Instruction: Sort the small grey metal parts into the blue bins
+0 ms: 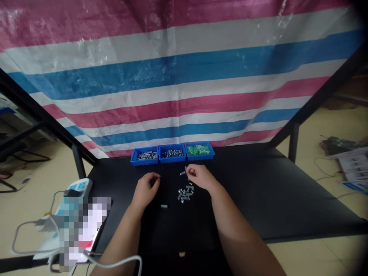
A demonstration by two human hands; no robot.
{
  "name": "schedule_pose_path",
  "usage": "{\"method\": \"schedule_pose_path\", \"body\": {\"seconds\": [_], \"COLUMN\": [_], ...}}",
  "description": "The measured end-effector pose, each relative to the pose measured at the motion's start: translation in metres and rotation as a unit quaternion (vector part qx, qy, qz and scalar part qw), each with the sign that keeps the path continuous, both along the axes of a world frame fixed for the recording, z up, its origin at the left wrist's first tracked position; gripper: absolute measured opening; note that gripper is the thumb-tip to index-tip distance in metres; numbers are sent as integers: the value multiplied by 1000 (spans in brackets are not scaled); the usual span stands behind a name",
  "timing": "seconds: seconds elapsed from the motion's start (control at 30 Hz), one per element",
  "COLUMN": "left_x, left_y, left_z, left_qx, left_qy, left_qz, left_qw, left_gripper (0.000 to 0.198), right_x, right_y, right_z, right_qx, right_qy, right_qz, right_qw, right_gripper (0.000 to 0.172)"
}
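My left hand (146, 189) hovers over the black table with its thumb apart from the curled fingers and nothing visible between them. Below it, a single small metal cylinder (163, 206) lies on its own. My right hand (199, 176) has its fingertips drawn together; what they hold, if anything, is hidden. Close to those fingertips is another metal cylinder (182, 173). Between my forearms a loose pile of small silvery metal parts (185, 193) is spread on the tabletop.
Three joined blue bins line the back edge: a left bin (144, 161) with metal cylinders, a middle bin (172, 159) with small metal parts, a right bin (200, 157) with green-and-white contents. Striped sheeting (178, 88) rises behind. A power strip (83, 186) and cables lie left.
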State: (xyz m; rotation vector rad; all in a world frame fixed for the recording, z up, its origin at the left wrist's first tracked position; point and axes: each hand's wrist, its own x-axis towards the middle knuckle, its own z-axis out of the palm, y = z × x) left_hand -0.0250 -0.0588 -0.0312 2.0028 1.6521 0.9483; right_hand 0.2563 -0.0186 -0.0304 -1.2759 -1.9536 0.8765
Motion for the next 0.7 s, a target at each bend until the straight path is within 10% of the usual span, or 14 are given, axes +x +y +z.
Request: {"method": "schedule_pose_path", "body": {"seconds": [0.3,0.5,0.7], "left_x": [0,2,1], "left_y": [-73,-75,-73], "left_z": [-9,-16,-17], "left_qx": [-25,-17,-7], "left_qy": [4,72,59], "left_qz": [-116,-116,-118], "left_qw": [993,990,991], "left_gripper": [25,26,23], "right_x": [-38,-36,1], "right_y": [21,42,0], "right_z": [20,31,29], "right_qx": [146,72,-39], "right_qy": [125,23,-135], "right_qz": [-192,-142,-31], "right_qw": [962,987,990], "right_gripper": [18,26,10]}}
